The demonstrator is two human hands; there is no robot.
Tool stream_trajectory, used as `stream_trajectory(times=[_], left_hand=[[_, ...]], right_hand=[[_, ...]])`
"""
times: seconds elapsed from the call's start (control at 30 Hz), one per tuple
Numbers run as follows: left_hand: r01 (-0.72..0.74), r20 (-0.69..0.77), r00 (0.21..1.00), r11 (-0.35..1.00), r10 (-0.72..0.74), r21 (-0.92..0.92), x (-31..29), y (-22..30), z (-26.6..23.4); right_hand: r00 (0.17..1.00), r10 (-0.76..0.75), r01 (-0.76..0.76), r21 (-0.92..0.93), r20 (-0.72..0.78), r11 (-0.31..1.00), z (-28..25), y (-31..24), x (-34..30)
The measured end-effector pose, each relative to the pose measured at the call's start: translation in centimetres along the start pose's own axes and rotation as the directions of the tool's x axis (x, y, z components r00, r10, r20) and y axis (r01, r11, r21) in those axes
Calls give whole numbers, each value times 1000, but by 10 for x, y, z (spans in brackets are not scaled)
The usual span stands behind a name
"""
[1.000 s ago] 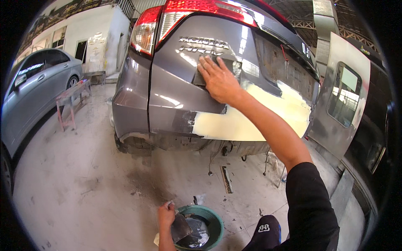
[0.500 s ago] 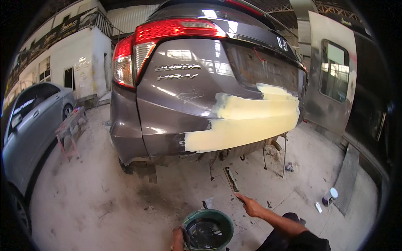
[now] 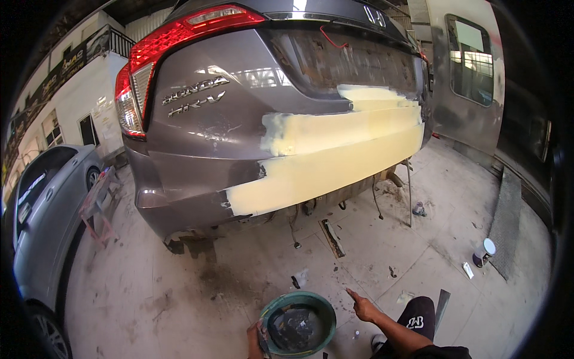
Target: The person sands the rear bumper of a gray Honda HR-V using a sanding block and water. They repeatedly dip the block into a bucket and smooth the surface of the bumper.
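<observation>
- Lowered from the car's rear panel a second ago, the right hand [image 3: 363,308] now hangs just right of the round green plastic bowl [image 3: 297,323], empty, forefinger pointing up-left; the other fingers are curled
- left hand [image 3: 257,340] grips the bowl's left rim; bowl sits low centre, mouth facing up, dark residue inside
- grey car rear [image 3: 239,137] with a pale yellow filler patch [image 3: 335,155] running lengthwise left to right

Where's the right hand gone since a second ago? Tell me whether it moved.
Yes. The right hand left the car's tailgate and dropped low, now beside the green bowl near the floor.
</observation>
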State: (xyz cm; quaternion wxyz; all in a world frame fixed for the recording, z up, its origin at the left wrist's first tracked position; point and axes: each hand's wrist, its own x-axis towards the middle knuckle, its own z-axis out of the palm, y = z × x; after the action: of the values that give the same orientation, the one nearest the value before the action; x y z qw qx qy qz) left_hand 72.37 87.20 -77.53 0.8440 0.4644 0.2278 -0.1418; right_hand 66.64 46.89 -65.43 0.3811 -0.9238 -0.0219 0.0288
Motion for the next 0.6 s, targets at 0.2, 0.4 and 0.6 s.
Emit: stream_trajectory(times=[0.2,0.4,0.6], left_hand=[[-165,-75,982,983,171,81,-29,8,6],[-240,-191,938,940,289,243,-51,10,25],[-237,-162,944,932,288,274,-84,13,69]], right_hand=[[998,-54,54,19,-17,998,9,35,21],[987,86,-95,61,133,994,-9,15,38],[971,-239,239,112,-13,964,-81,-27,56]])
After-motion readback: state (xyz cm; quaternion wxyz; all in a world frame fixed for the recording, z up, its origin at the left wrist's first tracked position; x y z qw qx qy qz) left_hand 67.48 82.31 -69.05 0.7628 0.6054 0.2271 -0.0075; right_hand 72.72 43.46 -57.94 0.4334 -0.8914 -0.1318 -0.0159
